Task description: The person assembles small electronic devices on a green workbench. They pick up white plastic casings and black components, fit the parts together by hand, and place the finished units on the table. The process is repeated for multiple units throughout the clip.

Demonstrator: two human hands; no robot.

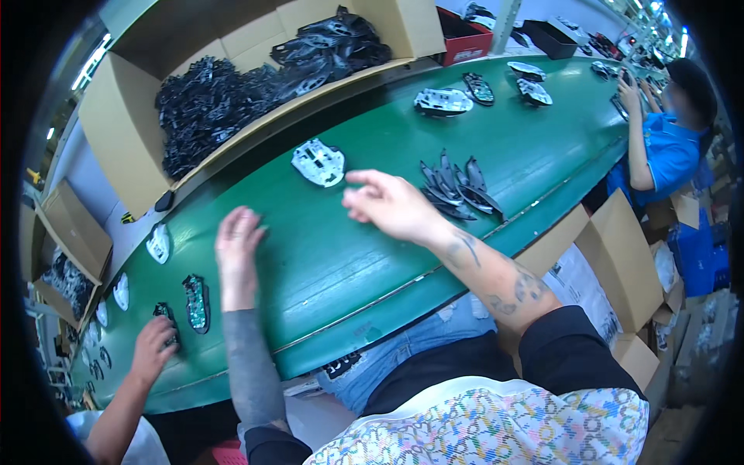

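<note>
On the green belt ahead of me lies a white, mouse-shaped plastic shell [316, 163] with dark openings. My right hand [391, 203] hovers just to its right, index finger and thumb stretched out, with nothing visible between them. Nearer and to the left, my left hand [240, 240] is raised over the belt. Its fingers are somewhat blurred and loosely bent, apart from the thumb, and I make out nothing in them. Right of my right hand rests a cluster of curved black plastic pieces [457, 186].
Beyond the belt [310, 302] stands a cardboard box [116, 132] heaped with black plastic parts [209, 108]. White shells [443, 101] and circuit boards [197, 304] sit along the belt. A co-worker's hand [155, 349] works at left; another person [659, 147] is at far right.
</note>
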